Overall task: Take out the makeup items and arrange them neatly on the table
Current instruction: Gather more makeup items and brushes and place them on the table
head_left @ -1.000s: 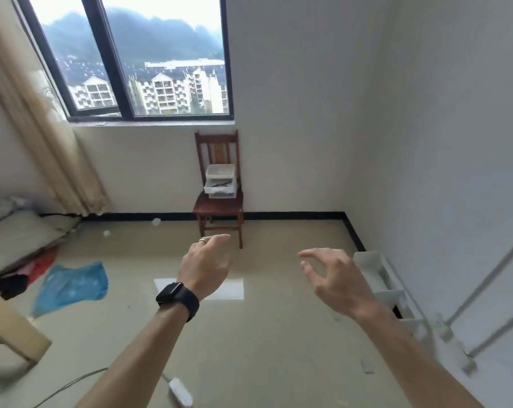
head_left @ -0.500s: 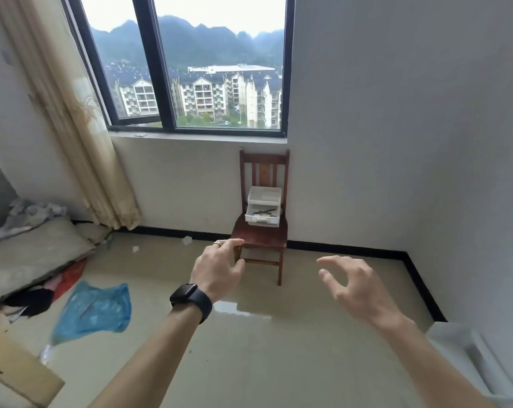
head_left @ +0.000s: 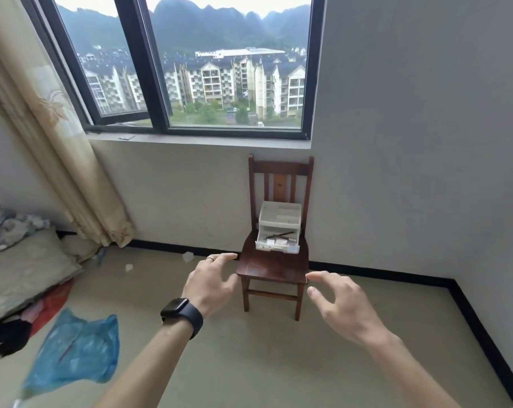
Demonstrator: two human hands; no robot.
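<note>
Chair (head_left: 267, 269): nearer than before
Drawer box (head_left: 279, 219): seat's back edge; open drawer holds dark pencil (head_left: 280, 234)
Left hand (head_left: 211, 279), right hand (head_left: 342, 304): released; empty

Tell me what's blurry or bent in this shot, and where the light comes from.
Head view: daylight enters through the window; the wide lens tilts its edges and the curtain; the blue bag is smeared; the chair looks sharp.

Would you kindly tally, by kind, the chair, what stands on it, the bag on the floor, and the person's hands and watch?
Wooden chair: 1
White drawer organiser: 1
Blue plastic bag: 1
Hands: 2 (left hand, right hand)
Black watch: 1
Total: 6
</note>
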